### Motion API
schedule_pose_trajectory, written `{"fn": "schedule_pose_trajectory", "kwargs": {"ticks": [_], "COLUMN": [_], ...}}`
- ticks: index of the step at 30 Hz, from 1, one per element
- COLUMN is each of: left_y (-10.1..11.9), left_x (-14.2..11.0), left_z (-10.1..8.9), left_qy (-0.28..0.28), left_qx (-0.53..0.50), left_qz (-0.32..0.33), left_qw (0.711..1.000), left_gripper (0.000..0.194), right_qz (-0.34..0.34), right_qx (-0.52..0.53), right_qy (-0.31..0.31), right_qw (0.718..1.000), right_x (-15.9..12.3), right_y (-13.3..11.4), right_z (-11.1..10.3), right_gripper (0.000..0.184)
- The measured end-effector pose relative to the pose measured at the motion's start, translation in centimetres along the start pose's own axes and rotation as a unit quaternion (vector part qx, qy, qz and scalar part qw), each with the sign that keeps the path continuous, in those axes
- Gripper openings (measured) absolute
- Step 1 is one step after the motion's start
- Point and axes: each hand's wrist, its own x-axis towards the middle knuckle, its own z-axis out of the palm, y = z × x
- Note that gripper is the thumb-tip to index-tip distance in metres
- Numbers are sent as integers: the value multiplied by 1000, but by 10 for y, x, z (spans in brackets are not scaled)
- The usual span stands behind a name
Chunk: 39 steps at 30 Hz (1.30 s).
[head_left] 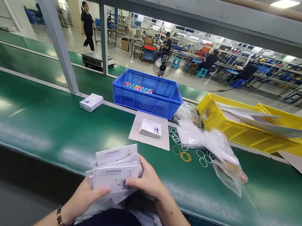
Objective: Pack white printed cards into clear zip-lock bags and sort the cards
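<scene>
A fanned stack of white printed cards (113,173) is held between my two hands near the front edge of the green bench. My left hand (85,197) grips the lower left side, its thumb across the front card. On the right side, my right hand (147,176) is closed round the same stack, thumb on the front. Beyond them, a neat pile of similar cards (151,128) lies on a grey cardboard sheet (163,143). Another pile of cards (91,102) sits farther left on the bench.
A blue bin (146,103) stands behind the sheet. White rubber bands (174,138), yellow rubber bands (185,156) and clear plastic bags (222,153) lie to the right. Yellow bins (249,132) hold sheets. Grey posts (54,28) rise from the green bench (27,110); people are farther off.
</scene>
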Motion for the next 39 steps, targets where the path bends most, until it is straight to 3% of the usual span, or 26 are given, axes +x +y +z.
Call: {"fn": "schedule_pose_trajectory", "kwargs": {"ticks": [2,5,8,11,14,16,18,21,24,27,31,36,39], "left_y": [14,27,24,12,-2,-10,-14,-14,-11,-9,-11,-26,-41], "left_x": [22,58,84,95,95,93,89,87,88,89,87,88,90], "left_z": [9,25,36,38,38,41,47,57,64,65,62,58,49], "left_qy": [-67,-142,-161,-139,-116,-94,-56,13,71,81,24,17,-28], "left_qx": [51,41,59,120,177,187,183,191,196,118,12,-65,-26], "left_qz": [45,79,74,103,155,194,231,243,196,129,61,102,163], "left_qw": [995,986,982,977,965,958,954,951,958,981,998,993,986], "left_gripper": [32,38,41,48,68,81,80,52,36,39,51,59,75], "right_qz": [-33,-49,-40,-30,-70,-102,-121,-102,-44,9,3,-58,-63], "right_qx": [58,74,58,54,115,113,71,31,56,160,204,206,154], "right_qy": [3,69,142,203,240,276,318,376,413,397,310,213,130], "right_qw": [998,994,987,977,961,949,938,920,908,904,928,953,977], "right_x": [0,0,0,-4,-6,-5,-2,5,12,15,11,4,-1], "right_y": [-5,3,29,55,66,64,59,52,51,55,61,62,63], "right_z": [-18,-34,-39,-33,-19,-8,1,5,3,1,1,-8,-21], "right_gripper": [57,51,55,76,89,80,68,49,33,38,56,77,100]}}
